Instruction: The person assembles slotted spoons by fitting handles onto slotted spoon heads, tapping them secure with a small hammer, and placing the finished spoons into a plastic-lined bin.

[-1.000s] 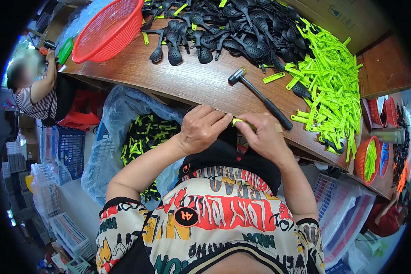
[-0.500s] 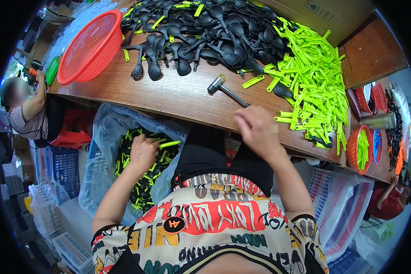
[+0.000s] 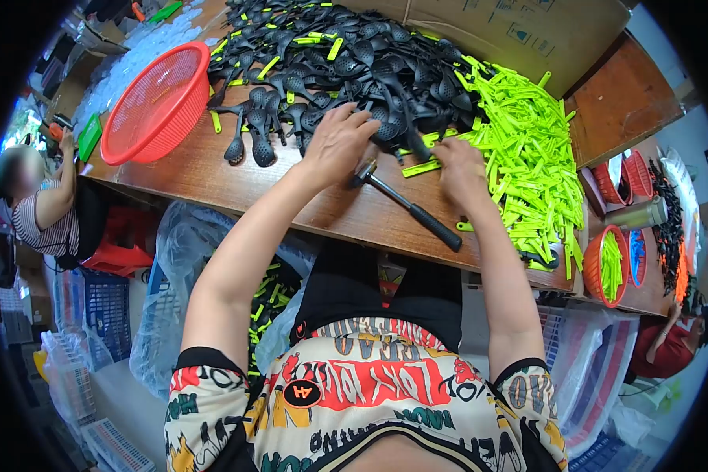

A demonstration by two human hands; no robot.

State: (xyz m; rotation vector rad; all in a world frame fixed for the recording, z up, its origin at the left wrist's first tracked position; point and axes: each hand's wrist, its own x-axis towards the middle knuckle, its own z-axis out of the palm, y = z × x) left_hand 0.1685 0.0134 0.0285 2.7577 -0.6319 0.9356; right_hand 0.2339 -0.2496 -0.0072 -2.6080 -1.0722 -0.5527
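Observation:
My left hand (image 3: 340,145) reaches over the near edge of a heap of black slotted spoons (image 3: 307,71). Its fingers are bent and slightly apart above the spoons, and the thumb is mostly hidden. At the left edge of a pile of lime-green handles (image 3: 527,149), my right hand (image 3: 460,167) has its fingers curled down on a green handle (image 3: 422,167); the fingertips are partly covered. Between the hands a hammer (image 3: 413,208) lies on the wooden table (image 3: 322,212), its black grip pointing toward me and to the right.
A red plastic basket (image 3: 156,102) stands at the table's left. Below the edge, a plastic-lined bin (image 3: 173,259) holds black and green pieces. A cardboard box (image 3: 495,31) backs the piles. Small baskets (image 3: 606,267) and a metal flask (image 3: 641,214) stand right. People sit at both sides.
My left hand has risen from the lined bin, where a green piece was beside it, to the spoon heap. My right hand has moved from the hammer's grip forward to the green handles.

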